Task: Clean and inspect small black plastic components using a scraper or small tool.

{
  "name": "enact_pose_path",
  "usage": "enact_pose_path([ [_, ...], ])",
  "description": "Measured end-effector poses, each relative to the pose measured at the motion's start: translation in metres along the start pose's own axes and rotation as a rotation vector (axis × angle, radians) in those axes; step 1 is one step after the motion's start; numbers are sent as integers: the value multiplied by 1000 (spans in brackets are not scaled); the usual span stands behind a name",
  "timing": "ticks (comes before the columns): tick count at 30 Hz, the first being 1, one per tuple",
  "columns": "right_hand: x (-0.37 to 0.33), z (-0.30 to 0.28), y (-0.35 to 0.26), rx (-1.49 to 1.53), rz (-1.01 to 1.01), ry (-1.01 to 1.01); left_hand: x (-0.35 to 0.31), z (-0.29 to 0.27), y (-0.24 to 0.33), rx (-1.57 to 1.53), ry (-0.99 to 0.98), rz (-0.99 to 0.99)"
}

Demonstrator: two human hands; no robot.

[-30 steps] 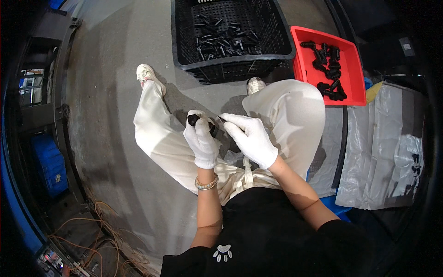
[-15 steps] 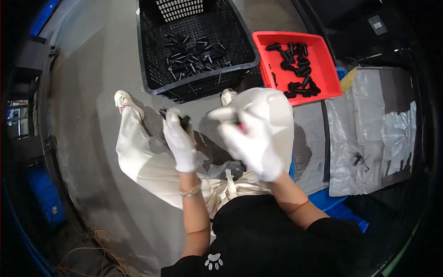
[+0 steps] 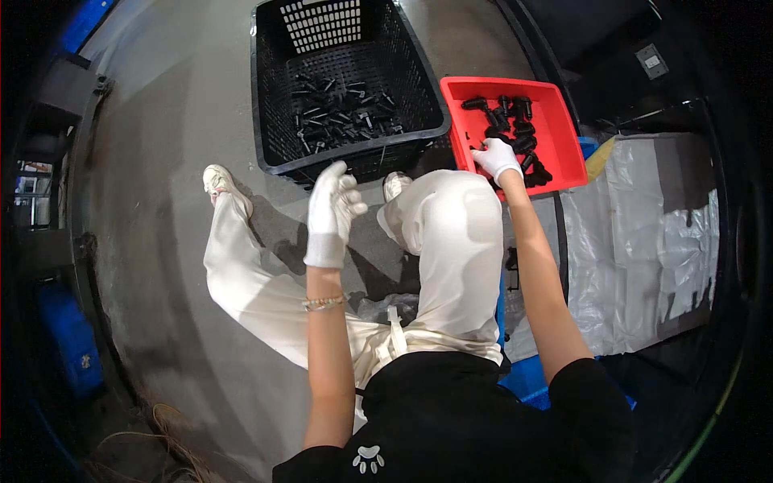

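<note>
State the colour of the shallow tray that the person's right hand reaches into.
The tray is bright red; it shows best in the head view.

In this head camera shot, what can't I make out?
Head view throughout:
Right hand: its own back hides whether it holds anything.
Black crate: far rim cut off by the top edge.
Black parts inside it: too small and piled to count.
Right shoe: mostly hidden behind the trouser leg.
</note>
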State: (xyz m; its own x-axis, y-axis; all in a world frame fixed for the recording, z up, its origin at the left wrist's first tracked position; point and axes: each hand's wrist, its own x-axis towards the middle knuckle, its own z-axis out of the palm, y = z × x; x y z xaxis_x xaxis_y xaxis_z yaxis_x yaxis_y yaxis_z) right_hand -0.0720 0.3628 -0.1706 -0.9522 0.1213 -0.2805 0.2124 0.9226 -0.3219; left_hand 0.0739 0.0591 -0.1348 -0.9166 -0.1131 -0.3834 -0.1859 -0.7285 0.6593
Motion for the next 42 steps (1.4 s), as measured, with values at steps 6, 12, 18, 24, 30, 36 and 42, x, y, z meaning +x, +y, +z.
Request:
enact_pose_path([
  [6,13,11,-7,-184,78,-68,-30,-28,-39,-24,150,-91],
  [12,-55,-81,-36,650,-117,59,-44,-24,-32,105,191,15],
  [18,-177,-119,-115,1474,-489,-202,-64,32,2,269,85,160],
  [24,-218,-52,-153,1633,-55,-861,-84,52,23,425,-235,227],
  [30,-215,-17,-159,1743,227,-1042,-94,24,11,302,-202,126],
  [36,-219,-3,-165,1709,202,-974,-96,24,3,285,58,218],
  [42,-228,11,-162,1440,-42,-640,-94,20,7,127,331,289],
])
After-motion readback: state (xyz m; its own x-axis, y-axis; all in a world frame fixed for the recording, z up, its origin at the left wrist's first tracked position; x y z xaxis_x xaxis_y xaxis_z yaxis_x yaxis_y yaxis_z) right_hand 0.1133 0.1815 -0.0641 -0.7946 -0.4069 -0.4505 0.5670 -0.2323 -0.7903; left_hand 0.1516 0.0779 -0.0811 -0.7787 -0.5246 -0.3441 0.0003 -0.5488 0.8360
